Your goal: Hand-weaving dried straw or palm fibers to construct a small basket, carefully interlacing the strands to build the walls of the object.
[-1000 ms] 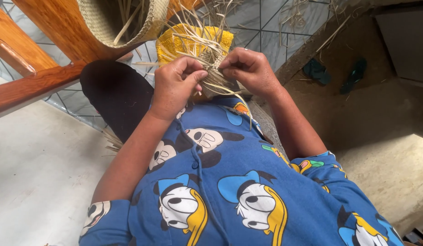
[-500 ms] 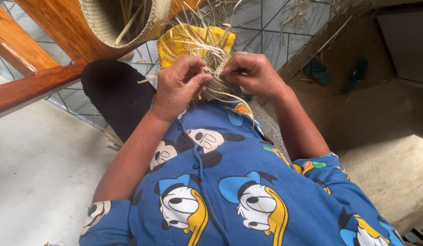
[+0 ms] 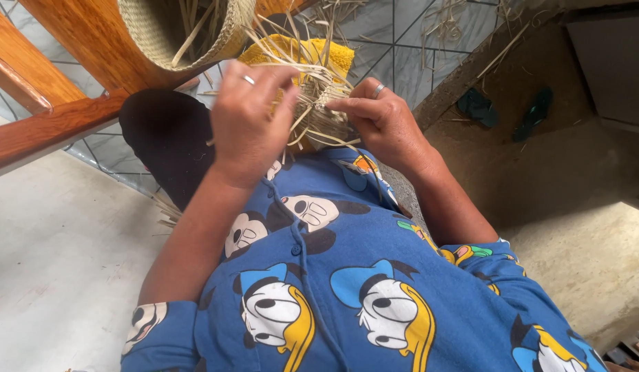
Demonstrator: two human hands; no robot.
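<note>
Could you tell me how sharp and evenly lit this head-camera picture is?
Head view: soft daylight, no glare; the left hand and right hand are sharp, the straw strips between them slightly soft; wide-lens curving bends the wooden frame; the floor at right lies in shadow.

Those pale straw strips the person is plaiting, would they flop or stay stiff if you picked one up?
Probably springy rather than floppy: the loose straw strips fan stiffly outward from the plaited piece. Likely very light, being thin and flat. They may crease or split if bent sharply; the left hand and right hand curve them gently.
</note>
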